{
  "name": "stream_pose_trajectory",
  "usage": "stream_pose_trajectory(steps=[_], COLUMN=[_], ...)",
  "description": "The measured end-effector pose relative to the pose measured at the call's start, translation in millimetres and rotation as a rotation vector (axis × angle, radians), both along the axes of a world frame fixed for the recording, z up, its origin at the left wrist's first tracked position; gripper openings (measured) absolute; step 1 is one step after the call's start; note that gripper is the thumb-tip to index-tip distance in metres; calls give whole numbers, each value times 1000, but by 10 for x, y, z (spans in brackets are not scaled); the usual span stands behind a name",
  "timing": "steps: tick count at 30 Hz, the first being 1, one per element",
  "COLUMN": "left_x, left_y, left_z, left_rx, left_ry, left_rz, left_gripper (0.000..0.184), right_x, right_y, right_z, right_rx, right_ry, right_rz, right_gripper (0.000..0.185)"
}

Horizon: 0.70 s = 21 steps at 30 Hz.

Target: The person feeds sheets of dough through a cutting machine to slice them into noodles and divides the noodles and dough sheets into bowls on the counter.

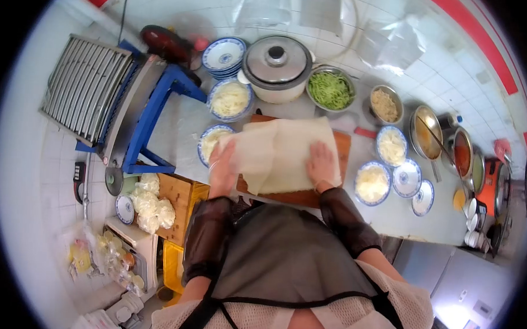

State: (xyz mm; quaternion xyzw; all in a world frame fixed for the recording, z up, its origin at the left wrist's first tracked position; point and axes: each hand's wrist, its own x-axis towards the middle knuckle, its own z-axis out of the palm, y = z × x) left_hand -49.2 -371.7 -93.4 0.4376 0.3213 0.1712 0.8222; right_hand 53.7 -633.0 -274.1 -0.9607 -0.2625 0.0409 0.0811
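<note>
A wide, pale, thin dough sheet [287,154] lies in overlapping layers over a brown wooden cutting board [343,149]. My left hand [223,168] is at the sheet's left edge, slightly blurred, with its fingers closed on that edge. Flat on the right part of the sheet rests my right hand [323,164], fingers spread and holding nothing. Just left of my left hand stands a blue-and-white bowl [208,144] of pale strips, partly covered by the hand. Another bowl [230,99] of pale strips sits behind it.
Behind the board are a lidded rice cooker [277,63], stacked bowls [224,54] and a metal bowl of green shreds [331,89]. Rightward stand bowls of strips [372,183], small plates [407,178] and a red sauce pot [462,151]. A blue frame [155,114] borders the left.
</note>
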Motion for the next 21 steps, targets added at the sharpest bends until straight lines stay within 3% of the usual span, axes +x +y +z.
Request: stream_pose_trajectory(steps=[5,10,12,15,16,17,18,19,21], left_x=[-686,-1130,-1254,-1409,-1432,-1569,-1767,-1892,-1702], left_y=[373,549,592,676,708,786,877,947,800], left_z=[669,1186,1209,1322,1387,1259,1031,901,1555], left_rx=[220,171,219,289,363,360,572,786,556], left_ry=[-72,-157,-122,-157,-155,-156,-267,-370,-120], left_rz=[269,504,642,628,616,631,629,620,613], left_gripper=[31,39,48,54,60,60,52,45,49], right_x=[-20,-15,18,180,334,415,492,390,203], right_y=[50,112,120,302,313,490,798,1440,2544], right_z=[82,143,12,-83,-329,-230,-189,305,589], right_rx=[-129,-92,-89,-137,-90,-43,136,313,548], right_ry=[-36,38,57,103,78,52,4,-37,-19], right_rz=[13,22,6,-29,12,55,70,84,414], right_gripper=[60,62,62,60,58,56,51,47,33])
